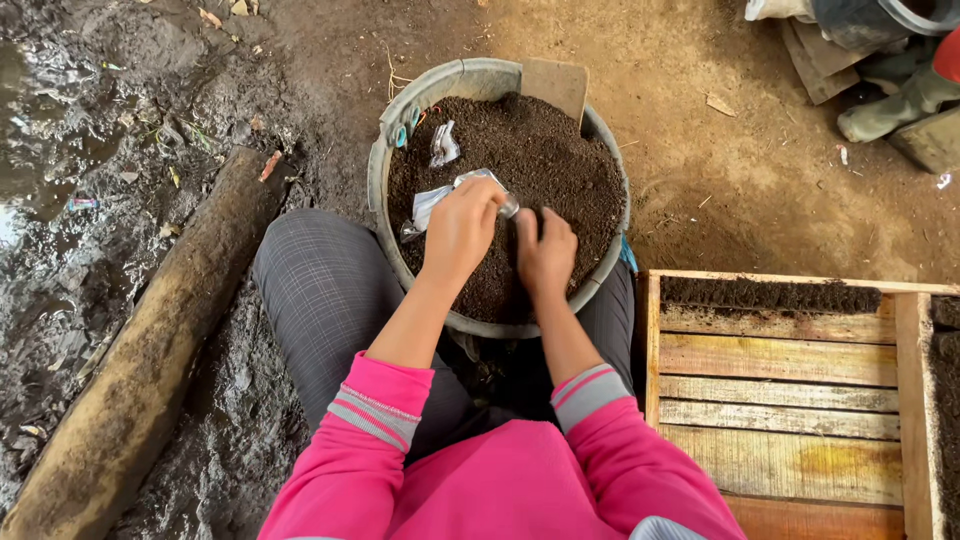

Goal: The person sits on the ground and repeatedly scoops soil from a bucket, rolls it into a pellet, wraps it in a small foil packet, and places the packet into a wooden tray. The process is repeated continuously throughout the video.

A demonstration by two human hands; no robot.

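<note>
Two forearms stretched forward, left hand fingers clamped on silver plastic bag, right hand — fingers curled together — in soil

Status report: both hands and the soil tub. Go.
Left hand gripping a small clear bag. Right hand down in the soil. Soil tub full. Nothing blocking.

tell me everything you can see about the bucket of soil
The bucket is round, grey and worn, with a dented rim. It stands on bare dirt between the person's knees, filled nearly to the top with dark, crumbly soil. A flat brown board sticks up at its far rim, and a small crumpled bag lies on the soil. The left hand holds a clear plastic bag over the soil; the right hand presses into it.
</note>
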